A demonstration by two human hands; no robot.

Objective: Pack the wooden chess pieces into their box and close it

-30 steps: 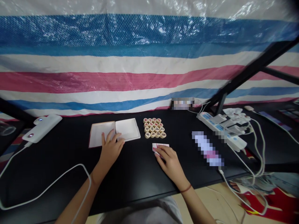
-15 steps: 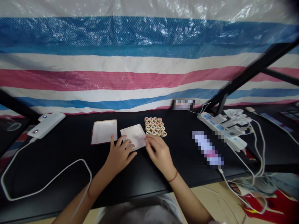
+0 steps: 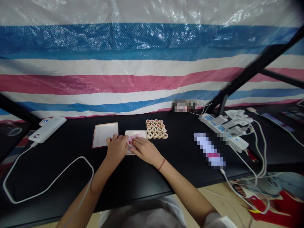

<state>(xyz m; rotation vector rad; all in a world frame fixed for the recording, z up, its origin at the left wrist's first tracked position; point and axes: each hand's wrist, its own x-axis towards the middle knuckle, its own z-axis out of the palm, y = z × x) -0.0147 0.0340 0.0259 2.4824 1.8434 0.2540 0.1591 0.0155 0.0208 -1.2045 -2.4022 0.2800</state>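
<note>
A shallow white box (image 3: 128, 132) lies on the black desk in front of me. Inside it is a thin sheet or plastic with red print (image 3: 130, 139), partly hidden by my fingers. My left hand (image 3: 117, 147) curls its fingers over the left side of the box. Stretched out flat, my right hand (image 3: 145, 152) presses on the printed sheet within the box. Just right of the box, round Chinese chess pieces (image 3: 156, 129) stand in neat rows, some with red characters and others with black. Left of my hands lies an open box lid (image 3: 105, 134), its white inside up.
A white power bank (image 3: 48, 128) with a looping cable (image 3: 82, 157) is at the left. On the right are a phone (image 3: 209, 148), a power strip (image 3: 223, 131) and tangled cables. A second device (image 3: 184, 105) leans by the striped sheet (image 3: 118, 84) behind the desk.
The box has turned squarer to me. The red-printed sheet now shows inside it. My left hand has closed on its left side, and my right hand has moved left onto the sheet.
</note>
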